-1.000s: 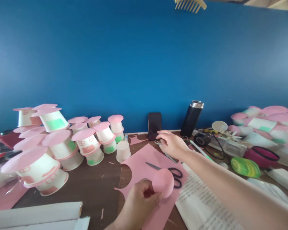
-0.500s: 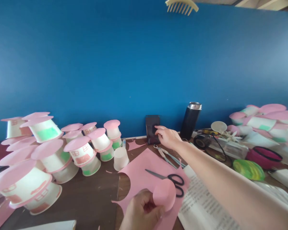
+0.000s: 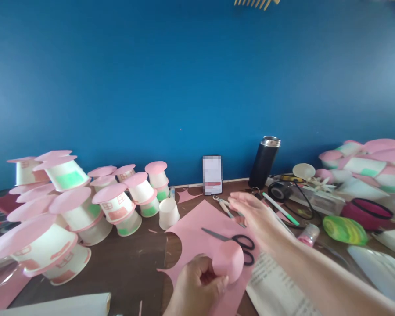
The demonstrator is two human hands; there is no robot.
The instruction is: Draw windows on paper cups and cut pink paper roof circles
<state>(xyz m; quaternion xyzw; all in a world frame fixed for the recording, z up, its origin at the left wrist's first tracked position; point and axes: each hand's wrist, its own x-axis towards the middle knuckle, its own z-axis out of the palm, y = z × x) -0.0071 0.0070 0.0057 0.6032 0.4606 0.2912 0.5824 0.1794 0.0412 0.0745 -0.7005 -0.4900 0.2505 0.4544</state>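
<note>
My left hand (image 3: 197, 285) is closed on a pink paper disc (image 3: 228, 261), holding it just above a pink paper sheet (image 3: 197, 228) on the brown table. My right hand (image 3: 255, 215) hovers over the sheet with fingers spread and nothing in it, blurred by motion. Black-handled scissors (image 3: 238, 241) lie on the sheet below that hand. A phone (image 3: 212, 174) with a lit screen leans against the blue wall behind. Small metal pliers (image 3: 225, 206) rest beside the sheet.
Several white paper cups with pink lids (image 3: 115, 204) are piled at left, more at far right (image 3: 365, 164). A black flask (image 3: 263, 162), tape roll (image 3: 276, 191), green pen (image 3: 281, 210), green-yellow reel (image 3: 344, 229), magenta bowl (image 3: 365, 213) and printed paper (image 3: 273, 289) crowd the right side.
My right hand pulled back from the phone toward me over the pink sheet. The phone screen, dark before, is now lit. My left hand still grips the pink disc.
</note>
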